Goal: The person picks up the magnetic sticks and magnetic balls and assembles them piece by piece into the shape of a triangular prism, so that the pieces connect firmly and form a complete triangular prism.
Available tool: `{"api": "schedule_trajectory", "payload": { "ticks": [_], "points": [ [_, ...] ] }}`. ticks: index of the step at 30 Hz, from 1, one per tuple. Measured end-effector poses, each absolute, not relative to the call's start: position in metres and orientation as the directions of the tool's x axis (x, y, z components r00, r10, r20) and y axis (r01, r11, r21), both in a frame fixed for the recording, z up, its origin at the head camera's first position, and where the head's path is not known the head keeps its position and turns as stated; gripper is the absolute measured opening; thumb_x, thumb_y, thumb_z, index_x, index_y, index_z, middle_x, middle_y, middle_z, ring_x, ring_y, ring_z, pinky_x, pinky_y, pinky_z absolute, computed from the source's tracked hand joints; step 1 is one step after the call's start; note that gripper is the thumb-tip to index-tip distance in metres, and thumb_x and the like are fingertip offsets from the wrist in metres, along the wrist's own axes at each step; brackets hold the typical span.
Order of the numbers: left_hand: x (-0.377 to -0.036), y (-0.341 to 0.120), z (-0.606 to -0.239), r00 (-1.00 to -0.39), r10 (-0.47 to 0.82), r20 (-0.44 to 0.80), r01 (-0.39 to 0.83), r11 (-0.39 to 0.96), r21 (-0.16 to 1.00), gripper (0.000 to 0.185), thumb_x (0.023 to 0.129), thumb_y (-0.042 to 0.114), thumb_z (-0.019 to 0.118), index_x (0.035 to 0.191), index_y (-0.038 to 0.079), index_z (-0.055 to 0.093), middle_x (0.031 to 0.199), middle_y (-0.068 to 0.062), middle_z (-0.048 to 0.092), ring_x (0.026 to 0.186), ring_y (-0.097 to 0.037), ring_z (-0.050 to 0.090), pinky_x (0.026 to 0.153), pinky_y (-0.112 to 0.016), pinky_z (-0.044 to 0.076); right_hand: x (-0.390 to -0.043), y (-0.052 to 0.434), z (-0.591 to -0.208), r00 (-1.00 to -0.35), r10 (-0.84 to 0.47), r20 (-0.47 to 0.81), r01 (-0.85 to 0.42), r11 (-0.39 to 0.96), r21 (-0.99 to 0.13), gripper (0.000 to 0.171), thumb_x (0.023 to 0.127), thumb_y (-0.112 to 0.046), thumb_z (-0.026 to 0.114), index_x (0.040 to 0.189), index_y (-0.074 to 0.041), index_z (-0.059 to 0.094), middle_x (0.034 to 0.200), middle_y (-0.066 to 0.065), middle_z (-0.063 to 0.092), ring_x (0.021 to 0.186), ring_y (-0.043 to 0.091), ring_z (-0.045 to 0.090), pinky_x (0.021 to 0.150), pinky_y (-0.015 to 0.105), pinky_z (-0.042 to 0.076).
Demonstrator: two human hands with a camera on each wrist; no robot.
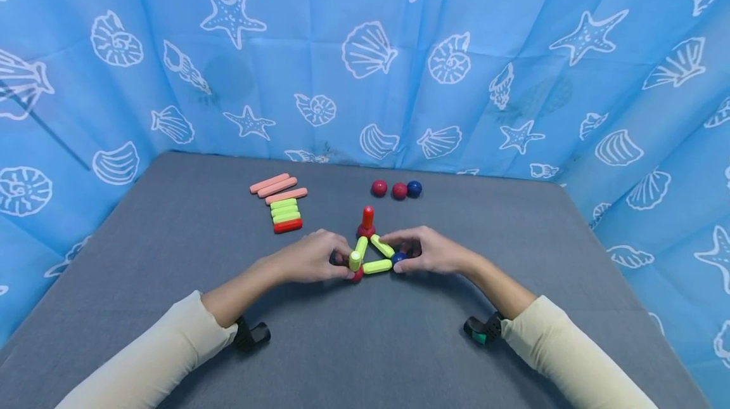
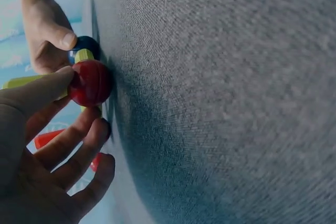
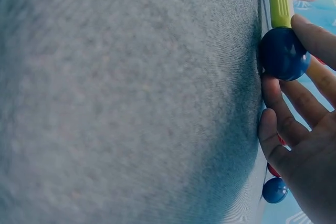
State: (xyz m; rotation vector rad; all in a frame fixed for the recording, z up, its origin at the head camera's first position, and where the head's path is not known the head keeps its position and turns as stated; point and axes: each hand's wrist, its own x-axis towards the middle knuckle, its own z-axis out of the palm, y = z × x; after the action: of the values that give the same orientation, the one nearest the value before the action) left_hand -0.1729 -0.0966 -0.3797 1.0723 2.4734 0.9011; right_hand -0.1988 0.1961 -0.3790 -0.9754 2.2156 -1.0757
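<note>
A triangle of yellow-green rods lies on the table, its near rod (image 1: 377, 267) joining a red ball (image 2: 92, 83) and a blue ball (image 3: 285, 54). My left hand (image 1: 316, 258) pinches the red ball at the near left corner, from which another yellow-green rod (image 1: 355, 260) stands upright. At the right corner, my right hand (image 1: 432, 250) holds the blue ball between thumb and fingers. The far corner is a red ball (image 1: 365, 232) bearing an upright red rod (image 1: 368, 216); neither hand appears to touch it.
Several pink rods (image 1: 286, 196) lie at the back left, beside short yellow-green rods (image 1: 284, 210) and a red rod (image 1: 288, 226). Behind the triangle sit two red balls (image 1: 379, 188) and a blue ball (image 1: 414, 189). A blue shell-patterned curtain (image 1: 331, 66) borders the grey table (image 1: 365, 345).
</note>
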Motion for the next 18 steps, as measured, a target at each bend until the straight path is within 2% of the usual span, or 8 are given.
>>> {"api": "schedule_trajectory", "payload": {
  "ticks": [5,9,12,15,18],
  "points": [
    [-0.173,-0.097,-0.381,-0.663,0.748,-0.038,0.52,0.497,0.695,0.023,0.09,0.02,0.075,0.114,0.018,0.074,0.096,0.011,0.067,0.086,-0.011,0.059,0.076,-0.029,0.052,-0.201,0.198,-0.379,-0.62,-0.775,-0.125,-0.387,0.441,-0.81,0.055,0.092,-0.016,0.07,0.142,-0.002,0.052,0.138,0.014,0.057,0.109,0.027,0.059,0.092,0.042,0.051],
    [-0.174,-0.099,-0.384,-0.659,0.751,-0.041,0.492,0.472,0.731,0.027,0.091,0.02,0.074,0.118,0.016,0.074,0.098,0.011,0.069,0.087,-0.01,0.06,0.076,-0.029,0.052,-0.211,0.201,-0.377,-0.63,-0.768,-0.116,-0.392,0.443,-0.806,0.053,0.094,-0.019,0.069,0.14,-0.001,0.053,0.13,0.015,0.062,0.105,0.027,0.061,0.087,0.038,0.052],
    [-0.175,-0.1,-0.386,-0.66,0.75,-0.041,0.48,0.463,0.745,0.029,0.09,0.02,0.074,0.119,0.015,0.073,0.1,0.01,0.07,0.088,-0.01,0.06,0.077,-0.029,0.052,-0.224,0.205,-0.376,-0.713,-0.7,-0.045,-0.399,0.458,-0.794,0.049,0.095,-0.019,0.067,0.137,0.002,0.055,0.12,0.017,0.066,0.102,0.028,0.064,0.085,0.038,0.053],
    [-0.177,-0.101,-0.388,-0.658,0.752,-0.037,0.475,0.453,0.754,0.03,0.09,0.018,0.075,0.12,0.014,0.073,0.101,0.009,0.07,0.088,-0.01,0.061,0.077,-0.028,0.053,-0.24,0.211,-0.379,-0.84,-0.538,0.072,-0.394,0.514,-0.762,0.045,0.095,-0.017,0.068,0.134,0.002,0.057,0.113,0.019,0.066,0.1,0.03,0.065,0.085,0.042,0.052],
    [-0.179,-0.101,-0.389,-0.651,0.758,-0.028,0.48,0.44,0.759,0.03,0.089,0.017,0.076,0.119,0.014,0.073,0.101,0.009,0.07,0.087,-0.009,0.062,0.077,-0.028,0.053,-0.256,0.216,-0.383,-0.915,-0.365,0.173,-0.37,0.585,-0.722,0.048,0.094,-0.014,0.069,0.136,0.002,0.053,0.121,0.024,0.062,0.104,0.037,0.062,0.088,0.05,0.05]
  ]
}}
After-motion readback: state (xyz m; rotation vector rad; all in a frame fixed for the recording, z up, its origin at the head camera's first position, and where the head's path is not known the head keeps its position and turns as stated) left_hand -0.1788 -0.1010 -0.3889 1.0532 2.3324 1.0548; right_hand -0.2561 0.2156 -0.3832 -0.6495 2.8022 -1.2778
